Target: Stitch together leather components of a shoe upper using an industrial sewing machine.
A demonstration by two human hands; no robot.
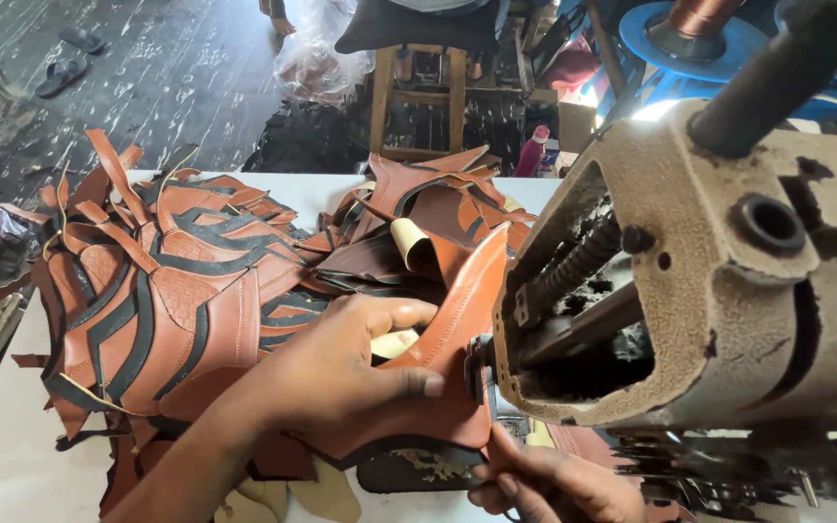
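My left hand (341, 373) grips a tan-brown leather piece (462, 300) with black edging, thumb on top, and holds it against the needle area of a dusty beige sewing machine (709, 281). At the bottom, my right hand (554, 484) pinches the lower black-trimmed edge of the same piece, just under the machine head. The machine head hides the needle and the far end of the leather.
A large pile of brown-and-black leather pieces (167, 291) lies on the white table (12, 465) to the left; a second pile (428, 213) sits behind. A wooden stool (418, 97), a pink bottle (535, 150) and sandals (65, 73) are on the dark floor beyond.
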